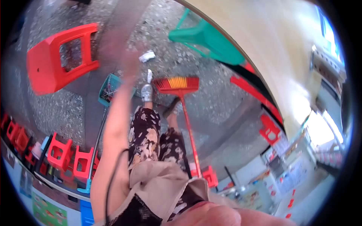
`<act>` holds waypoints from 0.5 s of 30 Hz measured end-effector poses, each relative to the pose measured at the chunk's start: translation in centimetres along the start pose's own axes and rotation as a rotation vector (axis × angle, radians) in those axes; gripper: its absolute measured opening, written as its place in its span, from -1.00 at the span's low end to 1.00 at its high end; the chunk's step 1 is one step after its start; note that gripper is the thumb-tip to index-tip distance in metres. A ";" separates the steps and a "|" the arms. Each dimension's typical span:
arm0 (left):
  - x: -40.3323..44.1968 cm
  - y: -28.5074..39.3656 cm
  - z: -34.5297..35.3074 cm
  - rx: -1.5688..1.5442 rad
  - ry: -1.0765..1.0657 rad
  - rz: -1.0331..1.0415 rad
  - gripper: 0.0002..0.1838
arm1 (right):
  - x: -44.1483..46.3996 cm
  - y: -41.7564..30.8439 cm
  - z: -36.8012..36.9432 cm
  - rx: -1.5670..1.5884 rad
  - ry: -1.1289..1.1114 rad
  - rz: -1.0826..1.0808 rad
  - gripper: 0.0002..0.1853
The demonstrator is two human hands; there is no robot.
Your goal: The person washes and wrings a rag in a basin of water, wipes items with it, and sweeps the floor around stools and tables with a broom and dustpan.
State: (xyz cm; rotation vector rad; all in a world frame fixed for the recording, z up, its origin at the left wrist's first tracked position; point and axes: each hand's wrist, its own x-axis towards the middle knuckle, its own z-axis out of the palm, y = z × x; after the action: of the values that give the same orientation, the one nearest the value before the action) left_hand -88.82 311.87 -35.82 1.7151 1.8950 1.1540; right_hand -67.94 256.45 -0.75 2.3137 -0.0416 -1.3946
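My left arm reaches forward over the floor, and my left hand (120, 51) is smeared by motion, so its fingers cannot be made out. It appears near a red plastic stool (39, 71) tipped on its side. Below the hand, a teal dustpan (103, 92) with litter in it sits on the floor, its long handle slanting back along the left of my arm. A red broom (191, 86) with red and yellow bristles stands before my legs, its handle running back to my clothes. Blurred skin shows at the bottom edge, but my right hand cannot be made out.
White crumpled scraps (147, 56) lie on the speckled floor ahead of my feet. A green stool (205, 37) is tilted beside the pale table (260, 41) at right. Several small red stools (60, 152) line the left side.
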 end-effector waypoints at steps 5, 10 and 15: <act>1.2 -13.6 -27.3 0.349 0.458 -0.590 -0.19 | 0.3 -5.3 -3.0 -0.177 -0.077 0.098 -0.47; 3.5 -25.9 -34.4 -0.701 0.463 -1.358 0.04 | 0.1 -11.2 -4.2 -0.231 -0.129 0.168 -0.55; 4.2 -37.0 -31.8 -0.795 0.238 -1.336 -0.42 | -0.5 -13.3 -4.5 -0.300 -0.066 0.218 -0.54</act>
State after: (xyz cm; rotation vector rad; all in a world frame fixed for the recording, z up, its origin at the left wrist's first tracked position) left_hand -137.13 307.14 -42.64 -0.1884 1.7019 1.1784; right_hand -66.92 270.18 -3.58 1.9547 -0.0942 -1.2714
